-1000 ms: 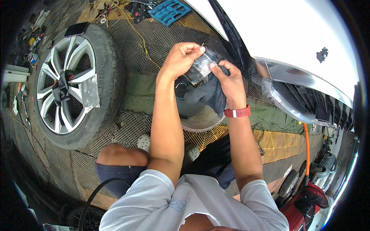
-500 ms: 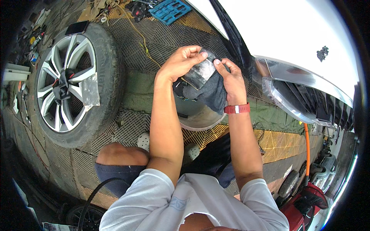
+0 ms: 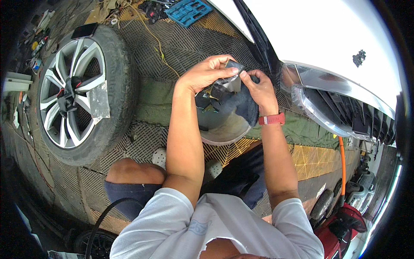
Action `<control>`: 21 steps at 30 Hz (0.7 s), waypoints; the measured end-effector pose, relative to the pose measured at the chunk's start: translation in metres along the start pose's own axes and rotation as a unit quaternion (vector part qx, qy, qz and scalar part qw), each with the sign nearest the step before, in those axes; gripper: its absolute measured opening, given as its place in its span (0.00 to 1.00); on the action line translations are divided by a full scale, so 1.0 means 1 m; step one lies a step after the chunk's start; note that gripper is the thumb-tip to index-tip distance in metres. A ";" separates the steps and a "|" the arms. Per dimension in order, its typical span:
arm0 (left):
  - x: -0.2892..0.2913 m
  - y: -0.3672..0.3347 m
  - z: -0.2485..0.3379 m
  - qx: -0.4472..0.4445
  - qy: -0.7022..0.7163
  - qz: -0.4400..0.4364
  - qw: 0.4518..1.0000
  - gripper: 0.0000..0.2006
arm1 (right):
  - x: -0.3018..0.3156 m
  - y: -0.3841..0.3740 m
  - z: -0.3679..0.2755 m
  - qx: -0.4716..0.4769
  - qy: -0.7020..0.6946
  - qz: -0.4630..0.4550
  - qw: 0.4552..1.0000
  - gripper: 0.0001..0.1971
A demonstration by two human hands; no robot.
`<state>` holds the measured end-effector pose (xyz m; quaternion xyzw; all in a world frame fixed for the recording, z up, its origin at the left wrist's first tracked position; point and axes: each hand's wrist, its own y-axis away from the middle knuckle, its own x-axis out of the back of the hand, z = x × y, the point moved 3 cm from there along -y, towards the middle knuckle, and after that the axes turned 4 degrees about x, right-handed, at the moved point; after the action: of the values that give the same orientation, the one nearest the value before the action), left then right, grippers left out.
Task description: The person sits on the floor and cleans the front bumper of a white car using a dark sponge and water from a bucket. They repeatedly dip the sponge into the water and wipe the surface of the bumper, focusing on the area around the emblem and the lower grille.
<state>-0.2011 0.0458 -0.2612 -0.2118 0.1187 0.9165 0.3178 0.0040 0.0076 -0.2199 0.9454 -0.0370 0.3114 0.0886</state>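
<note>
**Q:** What do the hands hold, and where does it sit in the scene?

**A:** The left hand (image 3: 206,74) and the right hand (image 3: 258,88) meet at centre, above a pale round basin (image 3: 224,131). Both are closed in a pinch on a small clear plastic sheet (image 3: 230,74), thumb against fingertips, each at one edge. The right hand also grips a dark cloth (image 3: 241,103), bunched in the palm and hanging toward the basin.

**Q:** How would the sheet likely handle?

**A:** It appears thin, light and limp, glossy enough to be slippery, and prone to creasing. An edge or corner grip, as shown, seems the safest hold. The cloth is soft and folds freely; any gathered part serves as a grip. Whether either item is wet cannot be told.

**Q:** What surrounds the work?

**A:** To the left lies a loose wheel (image 3: 79,93) with silver spokes, flat on the grid floor mat (image 3: 142,138). To the right stands the white car body (image 3: 327,39) with its chrome-edged front trim (image 3: 327,103). At the far side lie a blue tool tray (image 3: 188,9) and a yellow cable (image 3: 157,41). A red wristband (image 3: 271,119) circles the right wrist. An orange hose (image 3: 342,164) runs down at the near right.

**Q:** What stands in the way?

**A:** The car's front trim lies just beside the right hand; the basin rim sits directly below both hands. The person's knee (image 3: 133,172) is near the left forearm.
</note>
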 end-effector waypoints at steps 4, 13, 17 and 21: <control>0.007 -0.009 0.003 -0.089 0.074 0.098 0.988 0.12 | 0.020 0.010 0.017 0.072 0.267 -0.025 0.961 0.29; -0.002 -0.044 0.006 -0.165 0.220 0.283 0.919 0.10 | 0.005 0.011 0.089 0.062 0.413 0.043 0.908 0.40; -0.016 -0.062 -0.002 -0.218 0.194 0.386 0.875 0.14 | 0.014 0.002 0.090 0.061 0.342 0.021 0.937 0.35; -0.018 -0.081 -0.016 -0.166 0.178 0.391 0.888 0.13 | 0.010 0.008 0.092 0.077 0.360 0.068 0.927 0.32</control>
<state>-0.1326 0.0933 -0.2736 -0.3575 0.0927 0.9198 -0.1322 0.0640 -0.0175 -0.2854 0.7690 -0.0428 0.6378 0.0018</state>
